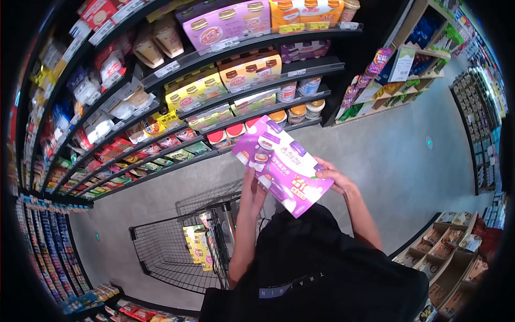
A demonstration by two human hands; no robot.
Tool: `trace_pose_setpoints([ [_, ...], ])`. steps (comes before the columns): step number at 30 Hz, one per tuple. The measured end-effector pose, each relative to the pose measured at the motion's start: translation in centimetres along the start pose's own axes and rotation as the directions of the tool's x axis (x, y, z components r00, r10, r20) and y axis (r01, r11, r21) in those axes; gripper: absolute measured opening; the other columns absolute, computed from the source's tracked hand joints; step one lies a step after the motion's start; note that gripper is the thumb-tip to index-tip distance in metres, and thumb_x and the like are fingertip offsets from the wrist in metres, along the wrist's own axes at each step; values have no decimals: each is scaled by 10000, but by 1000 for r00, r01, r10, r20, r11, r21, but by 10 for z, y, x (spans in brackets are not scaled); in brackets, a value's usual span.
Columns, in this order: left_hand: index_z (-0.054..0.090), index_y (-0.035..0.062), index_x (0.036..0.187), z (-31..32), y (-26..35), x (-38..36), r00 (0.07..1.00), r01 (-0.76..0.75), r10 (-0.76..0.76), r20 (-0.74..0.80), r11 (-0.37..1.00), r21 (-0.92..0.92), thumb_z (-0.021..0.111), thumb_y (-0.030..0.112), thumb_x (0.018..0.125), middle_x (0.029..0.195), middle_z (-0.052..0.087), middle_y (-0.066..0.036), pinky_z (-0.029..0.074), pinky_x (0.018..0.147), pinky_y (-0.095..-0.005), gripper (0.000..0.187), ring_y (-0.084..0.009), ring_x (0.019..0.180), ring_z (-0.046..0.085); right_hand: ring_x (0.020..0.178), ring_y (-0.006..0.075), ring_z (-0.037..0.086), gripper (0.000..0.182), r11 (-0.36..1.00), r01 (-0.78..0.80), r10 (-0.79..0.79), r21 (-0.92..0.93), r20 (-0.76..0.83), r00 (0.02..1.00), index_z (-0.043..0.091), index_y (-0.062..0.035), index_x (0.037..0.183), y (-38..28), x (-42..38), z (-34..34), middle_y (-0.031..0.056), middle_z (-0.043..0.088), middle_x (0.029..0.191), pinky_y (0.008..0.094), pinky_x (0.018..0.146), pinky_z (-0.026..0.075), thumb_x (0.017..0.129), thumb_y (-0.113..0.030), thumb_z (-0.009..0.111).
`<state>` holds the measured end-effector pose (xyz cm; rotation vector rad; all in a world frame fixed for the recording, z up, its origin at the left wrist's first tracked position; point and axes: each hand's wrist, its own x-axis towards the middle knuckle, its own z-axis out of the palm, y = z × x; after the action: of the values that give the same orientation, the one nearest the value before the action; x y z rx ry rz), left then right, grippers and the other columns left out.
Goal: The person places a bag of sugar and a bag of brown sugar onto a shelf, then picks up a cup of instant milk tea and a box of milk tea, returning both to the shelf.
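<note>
In front of my body I hold a purple milk tea box (pixel 281 166), tilted, with cups and white lettering printed on the face toward me. My left hand (pixel 255 189) grips its lower left edge, fingers partly hidden behind it. At the right edge my right hand (pixel 333 176) is closed on the box, thumb on the front and fingers around the back. Beyond the box, the shelf holds multi-cup packs, among them a lilac pack (pixel 228 22), an orange pack (pixel 249 72) and a yellow pack (pixel 194 88).
A black wire shopping cart (pixel 166 249) stands on the grey floor at my left, with yellow packs (pixel 198 247) in it. Long shelves of bagged goods (pixel 115 153) curve along the left. Wooden bins (pixel 437 257) stand at lower right, and a wooden rack (pixel 397 88) at upper right.
</note>
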<state>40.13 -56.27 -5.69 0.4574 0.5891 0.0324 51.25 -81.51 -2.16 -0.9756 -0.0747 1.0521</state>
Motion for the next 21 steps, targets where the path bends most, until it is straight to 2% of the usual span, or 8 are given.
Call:
trace_pose_setpoints([
  [5, 440, 32, 1313, 26, 1, 20, 993, 20, -28, 112, 997, 71, 578, 226, 937, 1240, 593, -127, 532, 919, -458, 445, -269, 1084, 624, 1227, 178, 520, 791, 983, -71, 83, -168, 69, 994, 310, -14, 1471, -44, -10, -46, 101, 526, 1354, 303, 1032, 418, 800, -132, 712],
  [11, 489, 26, 1273, 32, -20, 15, 988, 46, -25, 152, 989, -138, 597, 79, 860, 1228, 601, -127, 445, 1023, -469, 430, -275, 1145, 580, 1261, 277, 487, 942, 984, 21, -34, -178, -70, 997, 267, -64, 1495, -60, -13, -58, 172, 406, 1442, 379, 1051, 424, 838, -674, 556],
  [13, 488, 39, 1278, 32, -23, 16, 974, 16, 45, 224, 965, -263, 593, 61, 847, 1238, 593, -127, 417, 1043, -461, 445, -273, 1167, 562, 1296, 256, 468, 823, 945, 260, -248, 199, -81, 965, 222, -83, 1508, -42, -15, -49, 179, 406, 1444, 371, 1069, 408, 922, -594, 494],
  [14, 488, 39, 1278, 31, -23, 18, 974, 12, 49, 221, 963, -268, 593, 61, 847, 1238, 593, -127, 417, 1043, -461, 445, -273, 1167, 562, 1277, 235, 484, 805, 905, 284, -268, 316, -94, 959, 202, -81, 1506, -33, -17, -42, 157, 438, 1417, 368, 1056, 421, 919, -464, 599],
  [15, 490, 44, 1278, 29, -24, 21, 979, 5, 50, 199, 964, -264, 593, 60, 846, 1249, 589, -125, 414, 1043, -456, 445, -270, 1179, 554, 1277, 235, 484, 805, 909, 275, -260, 314, -91, 961, 202, -81, 1506, -22, -18, -36, 157, 438, 1417, 368, 1056, 421, 919, -464, 599],
  [17, 492, 49, 1277, 26, -22, 26, 984, 2, 45, 173, 964, -265, 593, 60, 845, 1259, 584, -122, 411, 1043, -452, 445, -267, 1191, 547, 1234, 212, 516, 772, 983, 174, -186, -66, -378, 907, 261, -67, 1473, -4, -18, -25, 128, 488, 1367, 362, 1032, 439, 873, -248, 712],
  [18, 493, 53, 1277, 24, -20, 28, 984, 20, 19, 179, 976, -215, 590, 56, 843, 1260, 586, -122, 409, 1045, -453, 444, -266, 1192, 547, 1178, 189, 550, 727, 987, 158, -143, 5, -393, 909, 327, -58, 1422, -3, -16, -18, 100, 542, 1295, 353, 1009, 454, 823, -77, 739],
  [21, 500, 59, 1270, 13, -4, 25, 981, 78, -63, 183, 994, -80, 591, 101, 864, 1257, 592, -118, 417, 1040, -465, 418, -265, 1187, 552, 1139, 185, 575, 680, 987, 158, -131, 40, -388, 912, 353, -54, 1396, 8, -17, -19, 99, 568, 1253, 339, 990, 467, 829, -77, 729],
])
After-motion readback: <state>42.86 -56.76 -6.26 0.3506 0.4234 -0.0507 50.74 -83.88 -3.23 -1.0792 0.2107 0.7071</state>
